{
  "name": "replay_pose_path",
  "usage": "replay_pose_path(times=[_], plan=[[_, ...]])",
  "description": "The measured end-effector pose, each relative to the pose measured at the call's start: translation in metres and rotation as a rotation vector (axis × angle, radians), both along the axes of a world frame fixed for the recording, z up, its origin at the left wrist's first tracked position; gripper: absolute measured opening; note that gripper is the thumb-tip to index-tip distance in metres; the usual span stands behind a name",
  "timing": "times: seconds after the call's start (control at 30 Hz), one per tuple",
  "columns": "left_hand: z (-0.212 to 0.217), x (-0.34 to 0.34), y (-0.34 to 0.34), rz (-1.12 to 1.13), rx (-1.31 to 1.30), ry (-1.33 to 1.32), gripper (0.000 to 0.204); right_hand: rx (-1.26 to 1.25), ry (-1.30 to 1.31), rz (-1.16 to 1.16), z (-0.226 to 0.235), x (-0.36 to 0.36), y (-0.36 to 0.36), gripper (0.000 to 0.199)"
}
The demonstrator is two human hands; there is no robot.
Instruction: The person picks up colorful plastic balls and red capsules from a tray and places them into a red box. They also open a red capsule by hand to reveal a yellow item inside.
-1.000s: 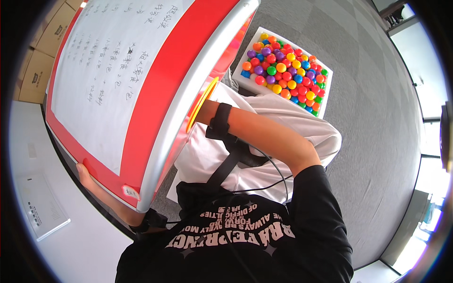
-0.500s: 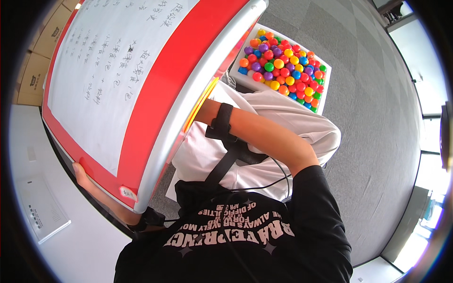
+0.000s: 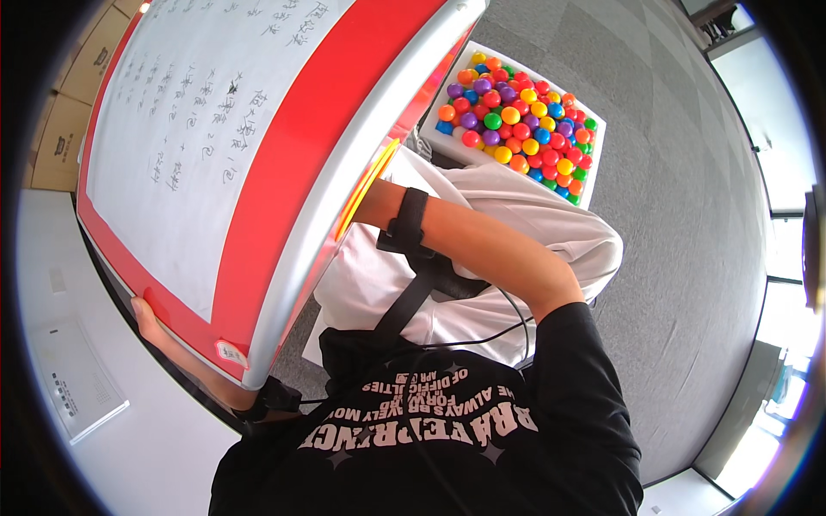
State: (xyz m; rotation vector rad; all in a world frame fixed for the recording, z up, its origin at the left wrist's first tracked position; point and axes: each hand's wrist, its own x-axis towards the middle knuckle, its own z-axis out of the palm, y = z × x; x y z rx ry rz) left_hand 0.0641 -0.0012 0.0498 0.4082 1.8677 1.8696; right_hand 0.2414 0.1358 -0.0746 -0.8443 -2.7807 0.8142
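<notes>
A large red box (image 3: 280,159) with silver edge trim stands tilted across the left and upper middle. A white sheet (image 3: 185,202) with handwriting covers most of the side facing up. My left hand (image 3: 153,325) holds the box at its near left edge, its thumb showing and the other fingers hidden. On the side toward my lap is an opening with a yellow rim (image 3: 366,189). My right hand (image 3: 368,205) reaches through it as far as the wrist, just short of the black strap (image 3: 404,224). The fingers are inside the box, out of sight.
Beyond my crossed legs (image 3: 508,198), a white tray (image 3: 456,148) heaped with coloured plastic balls (image 3: 520,131) stands on the grey carpet (image 3: 680,258). Brown cardboard boxes (image 3: 64,142) are at the far left. A thin black cable (image 3: 465,343) runs across my lap.
The box's sheet has shifted a touch to the left, and my right wrist has edged slightly right at the opening. The left hand keeps its place.
</notes>
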Motion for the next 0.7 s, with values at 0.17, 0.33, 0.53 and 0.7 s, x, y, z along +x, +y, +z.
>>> replay_pose_path(times=[0.17, 0.33, 0.53, 0.7], plan=[[-0.007, 0.0, 0.002, -0.015, -0.023, 0.011, 0.085, 0.007, -0.013, -0.017, -0.004, 0.004, 0.001, 0.02], [-0.007, 0.0, 0.002, -0.033, -0.034, 0.014, 0.086, 0.011, -0.021, -0.021, -0.006, 0.003, 0.002, 0.02], [-0.005, -0.005, 0.0, -0.003, -0.03, 0.022, 0.085, 0.012, -0.019, -0.014, -0.004, -0.003, 0.002, 0.02], [-0.009, -0.005, -0.001, -0.022, -0.018, 0.019, 0.085, 0.012, -0.021, -0.018, -0.005, -0.002, 0.002, 0.019]])
